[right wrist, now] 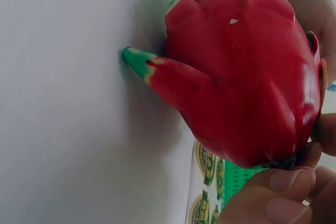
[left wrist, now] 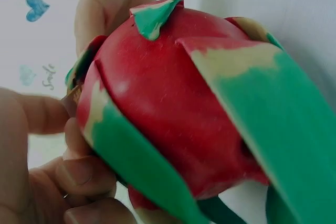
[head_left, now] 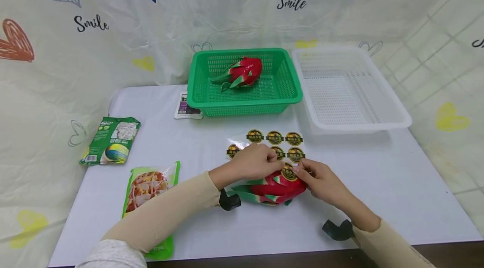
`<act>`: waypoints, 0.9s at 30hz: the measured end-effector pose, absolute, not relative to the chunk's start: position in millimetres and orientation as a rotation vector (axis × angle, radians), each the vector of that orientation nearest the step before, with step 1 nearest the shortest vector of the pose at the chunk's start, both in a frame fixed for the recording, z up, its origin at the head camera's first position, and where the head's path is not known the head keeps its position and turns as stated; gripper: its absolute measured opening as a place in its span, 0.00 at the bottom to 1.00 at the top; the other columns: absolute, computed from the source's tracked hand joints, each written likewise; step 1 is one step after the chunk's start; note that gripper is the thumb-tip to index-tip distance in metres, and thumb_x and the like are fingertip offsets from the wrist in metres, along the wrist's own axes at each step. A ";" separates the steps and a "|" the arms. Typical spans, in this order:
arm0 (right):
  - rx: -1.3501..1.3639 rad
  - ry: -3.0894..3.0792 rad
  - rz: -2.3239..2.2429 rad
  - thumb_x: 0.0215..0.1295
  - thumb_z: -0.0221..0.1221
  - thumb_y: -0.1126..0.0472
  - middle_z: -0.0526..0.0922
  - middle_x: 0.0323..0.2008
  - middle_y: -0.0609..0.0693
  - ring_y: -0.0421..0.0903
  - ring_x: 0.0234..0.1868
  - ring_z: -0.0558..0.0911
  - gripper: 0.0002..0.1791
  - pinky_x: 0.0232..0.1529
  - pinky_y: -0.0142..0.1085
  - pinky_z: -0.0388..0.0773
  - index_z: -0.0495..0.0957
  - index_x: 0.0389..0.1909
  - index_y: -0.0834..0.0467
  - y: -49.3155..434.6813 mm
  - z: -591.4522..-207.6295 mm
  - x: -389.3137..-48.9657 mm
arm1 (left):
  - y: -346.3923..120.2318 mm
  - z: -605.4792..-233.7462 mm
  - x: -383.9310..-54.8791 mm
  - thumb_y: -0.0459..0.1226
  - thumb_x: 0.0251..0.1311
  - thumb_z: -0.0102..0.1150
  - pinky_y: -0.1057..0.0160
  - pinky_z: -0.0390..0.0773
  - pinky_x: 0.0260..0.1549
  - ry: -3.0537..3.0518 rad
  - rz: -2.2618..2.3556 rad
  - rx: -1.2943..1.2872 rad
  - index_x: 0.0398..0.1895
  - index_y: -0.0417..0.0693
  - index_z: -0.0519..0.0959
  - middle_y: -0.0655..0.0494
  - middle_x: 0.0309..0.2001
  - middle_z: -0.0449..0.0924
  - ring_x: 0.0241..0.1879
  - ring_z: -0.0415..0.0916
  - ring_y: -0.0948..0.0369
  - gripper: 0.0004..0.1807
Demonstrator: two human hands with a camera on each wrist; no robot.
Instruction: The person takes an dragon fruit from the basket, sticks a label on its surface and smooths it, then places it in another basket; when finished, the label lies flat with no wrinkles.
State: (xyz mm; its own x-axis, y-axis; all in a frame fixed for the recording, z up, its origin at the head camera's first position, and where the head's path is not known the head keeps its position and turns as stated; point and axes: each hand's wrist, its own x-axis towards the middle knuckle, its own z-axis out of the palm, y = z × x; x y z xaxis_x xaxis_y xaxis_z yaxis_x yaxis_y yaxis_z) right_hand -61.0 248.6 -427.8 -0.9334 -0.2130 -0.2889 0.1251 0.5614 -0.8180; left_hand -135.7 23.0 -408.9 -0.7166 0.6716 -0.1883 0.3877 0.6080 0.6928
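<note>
A red dragon fruit (head_left: 280, 190) with green-tipped scales lies on the white table close to the person. On its upper side is a round black-and-gold sticker (head_left: 288, 172). The left hand (head_left: 257, 162) pinches the sticker's left edge between thumb and finger. From the other side, the right hand (head_left: 323, 182) pinches its right edge. In the left wrist view the sticker's edge shows dark beside the dragon fruit (left wrist: 157, 98). Some right fingers rest by the stem end of the dragon fruit (right wrist: 247, 77). Just beyond the hands lies a sheet of matching stickers (head_left: 264, 144).
A green basket (head_left: 242, 109) at the back holds another dragon fruit (head_left: 247, 70). Beside it stands a white basket (head_left: 351, 127). A purple-and-white packet (head_left: 185, 110) is partly under the green basket. Two packages, one green (head_left: 117, 140) and one lighter green (head_left: 151, 184), lie at left.
</note>
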 end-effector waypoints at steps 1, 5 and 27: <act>-0.055 2.451 -1.310 0.79 0.57 0.50 0.67 0.18 0.49 0.40 0.16 0.67 0.19 0.17 0.31 0.64 0.70 0.32 0.59 247.1 -427.2 -61.3 | 23.4 -409.7 -135.7 0.49 0.71 0.57 0.70 0.53 0.15 2.414 0.891 0.839 0.09 0.58 0.64 0.66 0.09 0.62 0.12 0.62 0.68 0.30; -0.014 2.534 -1.235 0.78 0.56 0.46 0.67 0.16 0.47 0.42 0.17 0.68 0.23 0.18 0.32 0.64 0.70 0.27 0.57 239.9 -425.4 -65.6 | 23.0 -411.6 -136.1 0.49 0.71 0.59 0.70 0.51 0.15 2.426 0.908 0.843 0.08 0.57 0.62 0.66 0.09 0.59 0.12 0.59 0.69 0.31; -0.079 2.282 -1.468 0.76 0.61 0.54 0.72 0.22 0.51 0.42 0.18 0.74 0.19 0.20 0.39 0.76 0.69 0.33 0.64 253.4 -433.9 -62.3 | 19.4 -419.0 -135.3 0.47 0.72 0.62 0.71 0.63 0.18 2.374 1.012 0.875 0.09 0.56 0.69 0.65 0.09 0.68 0.14 0.74 0.67 0.28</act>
